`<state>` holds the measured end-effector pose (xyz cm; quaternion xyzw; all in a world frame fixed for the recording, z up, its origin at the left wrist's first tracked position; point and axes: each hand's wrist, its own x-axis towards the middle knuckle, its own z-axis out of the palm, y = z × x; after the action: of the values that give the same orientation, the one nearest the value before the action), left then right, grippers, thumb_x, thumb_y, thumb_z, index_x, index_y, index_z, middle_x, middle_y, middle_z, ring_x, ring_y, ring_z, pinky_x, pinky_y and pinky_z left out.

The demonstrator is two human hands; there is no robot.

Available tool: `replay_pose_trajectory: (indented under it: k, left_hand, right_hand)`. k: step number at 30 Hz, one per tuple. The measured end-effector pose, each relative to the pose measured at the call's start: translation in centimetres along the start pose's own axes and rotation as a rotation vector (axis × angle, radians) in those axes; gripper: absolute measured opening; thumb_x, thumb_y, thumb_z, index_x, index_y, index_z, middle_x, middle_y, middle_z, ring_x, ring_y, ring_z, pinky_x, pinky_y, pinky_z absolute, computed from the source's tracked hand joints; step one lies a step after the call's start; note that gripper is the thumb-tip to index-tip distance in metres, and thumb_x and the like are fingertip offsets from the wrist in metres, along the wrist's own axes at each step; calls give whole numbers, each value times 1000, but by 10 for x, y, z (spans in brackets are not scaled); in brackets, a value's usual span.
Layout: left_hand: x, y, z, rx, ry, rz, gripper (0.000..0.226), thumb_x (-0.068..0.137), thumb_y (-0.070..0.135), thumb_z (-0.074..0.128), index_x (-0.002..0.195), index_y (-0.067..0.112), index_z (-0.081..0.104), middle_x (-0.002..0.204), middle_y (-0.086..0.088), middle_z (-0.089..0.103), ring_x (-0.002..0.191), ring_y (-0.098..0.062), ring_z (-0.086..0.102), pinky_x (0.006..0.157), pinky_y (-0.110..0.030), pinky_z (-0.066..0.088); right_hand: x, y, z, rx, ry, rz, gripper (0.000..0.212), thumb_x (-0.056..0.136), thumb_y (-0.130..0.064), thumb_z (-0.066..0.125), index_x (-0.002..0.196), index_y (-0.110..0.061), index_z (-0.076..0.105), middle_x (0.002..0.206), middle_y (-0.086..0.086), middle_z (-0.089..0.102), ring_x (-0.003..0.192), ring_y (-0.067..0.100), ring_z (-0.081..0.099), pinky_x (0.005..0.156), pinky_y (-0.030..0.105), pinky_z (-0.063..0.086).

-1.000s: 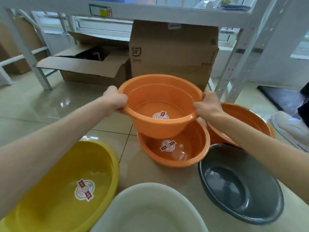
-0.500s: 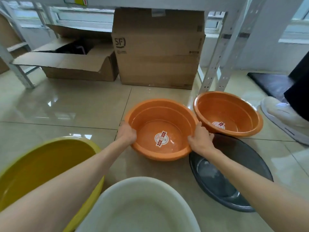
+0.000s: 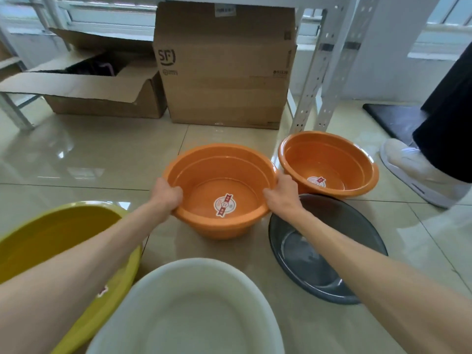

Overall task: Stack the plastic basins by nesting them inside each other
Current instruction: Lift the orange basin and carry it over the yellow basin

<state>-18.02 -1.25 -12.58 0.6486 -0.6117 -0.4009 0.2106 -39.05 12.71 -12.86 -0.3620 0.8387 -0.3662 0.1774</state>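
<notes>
Two orange basins [image 3: 222,172] sit nested as one on the tiled floor in the middle, a red-and-white sticker on the inner bottom. My left hand [image 3: 167,195] grips the left rim and my right hand [image 3: 282,194] grips the right rim. A second orange basin [image 3: 329,159] stands alone to the right rear. A dark grey basin [image 3: 321,254] lies to the right front, a yellow basin [image 3: 58,233] at the left front, and a white basin [image 3: 189,310] nearest to me.
Behind the basins stand a tall closed cardboard box [image 3: 224,72] and an open one [image 3: 97,88]. White metal shelf legs [image 3: 316,80] rise at the right rear. Another person's white shoe [image 3: 419,169] and dark trouser leg are at the far right, by a black mat [image 3: 393,118].
The orange basin I held in the air has come down into the orange basin on the floor and now sits nested in it. Both hands stay on its rim.
</notes>
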Motion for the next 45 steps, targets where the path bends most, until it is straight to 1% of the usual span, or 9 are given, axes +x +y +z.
replay_pose_trajectory:
  k: [3, 6, 9, 11, 19, 23, 30, 36, 45]
  left_hand:
    - [1, 26, -28, -43, 63, 40, 22, 86, -1, 47, 105, -3, 57, 94, -22, 64, 96, -39, 64, 74, -41, 53]
    - [0, 75, -48, 12, 130, 111, 33, 89, 2, 48, 120, -5, 55, 112, -26, 64, 99, -40, 63, 74, -40, 51]
    - [-7, 133, -45, 52, 133, 173, 40, 92, 6, 48, 131, -2, 49, 119, -23, 62, 100, -36, 65, 69, -37, 51]
    - [-15, 168, -28, 46, 98, 212, 42, 94, 8, 48, 136, 0, 45, 116, -19, 62, 95, -31, 66, 68, -34, 51]
    - [-53, 221, 106, -80, -141, 248, 47, 94, 10, 46, 140, 2, 40, 132, -11, 58, 112, -32, 65, 74, -37, 58]
    - [-55, 224, 164, -41, -185, 250, 46, 96, 4, 46, 142, 0, 40, 132, -13, 57, 115, -33, 63, 64, -37, 57]
    - [-39, 207, 214, 74, -214, 306, 41, 91, 3, 48, 131, 2, 51, 129, -19, 61, 116, -39, 60, 96, -44, 52]
    - [-21, 157, 243, 90, -237, 223, 39, 93, 4, 46, 132, 3, 45, 127, -19, 59, 109, -42, 64, 84, -51, 58]
    - [-29, 146, 223, 17, -234, 216, 43, 91, 4, 53, 133, 7, 45, 128, -17, 59, 109, -37, 64, 88, -47, 56]
  right_hand:
    - [2, -35, -16, 82, 63, -84, 33, 77, -8, 59, 110, -3, 64, 96, 12, 72, 88, 30, 73, 78, 42, 62]
    - [16, -65, -49, 135, 121, -137, 33, 84, -3, 62, 117, -1, 64, 100, 13, 72, 88, 26, 72, 74, 32, 62]
    - [35, -81, -95, 94, 187, -144, 12, 89, 1, 60, 98, -2, 67, 78, 6, 66, 67, 16, 65, 46, 6, 45]
    - [51, -78, -130, 59, 265, -124, 12, 90, -2, 61, 97, -3, 71, 75, 5, 64, 63, 15, 60, 37, 6, 37]
    - [74, 5, -229, -68, 399, 28, 10, 88, -3, 62, 84, -7, 70, 90, 18, 73, 83, 29, 72, 76, 41, 60]
    - [78, 63, -232, -54, 414, 153, 13, 84, 3, 59, 87, 2, 72, 92, 23, 74, 86, 36, 74, 77, 47, 62]
    - [86, 129, -202, -84, 364, 306, 16, 80, -3, 58, 89, 4, 68, 81, 13, 65, 73, 28, 63, 56, 29, 48]
    - [78, 156, -154, -151, 341, 310, 41, 83, 2, 52, 124, 1, 53, 94, 8, 59, 92, 31, 64, 74, 36, 50]
    - [73, 155, -141, -69, 394, 289, 32, 81, 3, 56, 112, 0, 62, 87, 5, 61, 92, 31, 66, 71, 33, 48]
